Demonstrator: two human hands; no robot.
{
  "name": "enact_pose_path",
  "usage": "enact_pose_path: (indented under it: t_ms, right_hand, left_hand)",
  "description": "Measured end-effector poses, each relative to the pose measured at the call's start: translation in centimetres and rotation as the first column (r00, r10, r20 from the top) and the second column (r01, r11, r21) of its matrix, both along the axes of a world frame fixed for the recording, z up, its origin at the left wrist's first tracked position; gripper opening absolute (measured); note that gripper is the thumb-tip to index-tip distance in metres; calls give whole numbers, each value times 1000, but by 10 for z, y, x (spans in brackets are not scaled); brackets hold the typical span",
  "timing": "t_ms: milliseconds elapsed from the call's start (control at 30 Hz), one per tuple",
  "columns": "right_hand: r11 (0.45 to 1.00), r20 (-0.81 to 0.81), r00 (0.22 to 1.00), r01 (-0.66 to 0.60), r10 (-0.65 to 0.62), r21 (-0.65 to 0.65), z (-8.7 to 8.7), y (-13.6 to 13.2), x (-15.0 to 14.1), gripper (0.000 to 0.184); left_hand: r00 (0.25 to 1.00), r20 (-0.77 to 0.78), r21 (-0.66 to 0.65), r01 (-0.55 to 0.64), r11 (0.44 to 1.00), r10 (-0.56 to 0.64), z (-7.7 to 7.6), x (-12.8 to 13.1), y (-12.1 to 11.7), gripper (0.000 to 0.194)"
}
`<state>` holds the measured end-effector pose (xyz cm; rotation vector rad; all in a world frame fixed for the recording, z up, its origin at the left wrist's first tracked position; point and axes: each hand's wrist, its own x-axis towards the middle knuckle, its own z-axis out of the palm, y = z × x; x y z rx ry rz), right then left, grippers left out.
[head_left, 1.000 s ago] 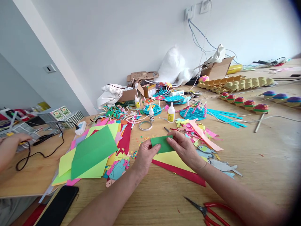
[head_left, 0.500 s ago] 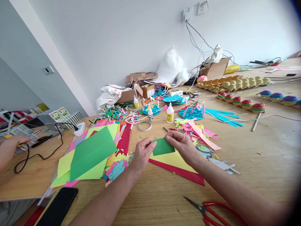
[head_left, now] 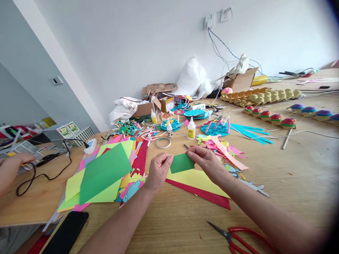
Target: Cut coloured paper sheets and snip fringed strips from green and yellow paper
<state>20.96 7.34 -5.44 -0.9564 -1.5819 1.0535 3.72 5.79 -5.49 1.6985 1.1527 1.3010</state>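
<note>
One green paper rectangle (head_left: 182,163) is held up between a person's two bare hands, over the middle of a wooden tabletop (head_left: 159,225). Its long axis runs left to right, the right end slightly higher, and its broad face is turned towards the viewer. The left hand (head_left: 159,168) has its grip closed, thumb and fingers pinching the upper left corner; the right hand (head_left: 206,158) pinches the right end in a similarly closed grip. Below lie a yellow sheet (head_left: 196,181) and a red sheet (head_left: 212,198).

Beyond the hands stand three small squeeze bottles, two in front, a white-labelled bottle (head_left: 169,129) and a yellow-labelled bottle (head_left: 191,129), and a third bottle (head_left: 153,116) farther back; how full they are cannot be told. At the back right, an open cardboard box (head_left: 239,81) has white plastic (head_left: 240,65) bunched over its top. A painted egg-carton strip (head_left: 276,120) shows five red-and-green cups.

Left of the hands, a large green sheet (head_left: 106,173) tops a pile of coloured paper. One pair of red-handled scissors (head_left: 230,235) lies nearest, blades pointing up and left. One black phone (head_left: 66,233) is at lower left.
</note>
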Motion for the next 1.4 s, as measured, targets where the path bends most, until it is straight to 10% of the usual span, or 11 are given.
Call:
enact_pose_path:
  t_ms: [267, 467, 833, 1400]
  right_hand:
    - [957, 79, 968, -221, 239, -188, 7, -2, 5, 25]
    - [963, 10, 977, -207, 212, -173, 12, -12, 14, 26]
    - [972, 22, 983, -179, 184, -155, 12, -23, 19, 23]
    - [941, -197, 943, -302, 270, -155, 23, -29, 15, 25]
  left_hand:
    - [992, 107, 79, -71, 994, 62, 6, -2, 0, 38]
    - [915, 362, -102, 230, 968, -179, 3, 10, -4, 34]
    - [988, 39, -148, 152, 977, -148, 9, 13, -18, 23]
    - [938, 123, -172, 341, 924, -323, 7, 14, -20, 25]
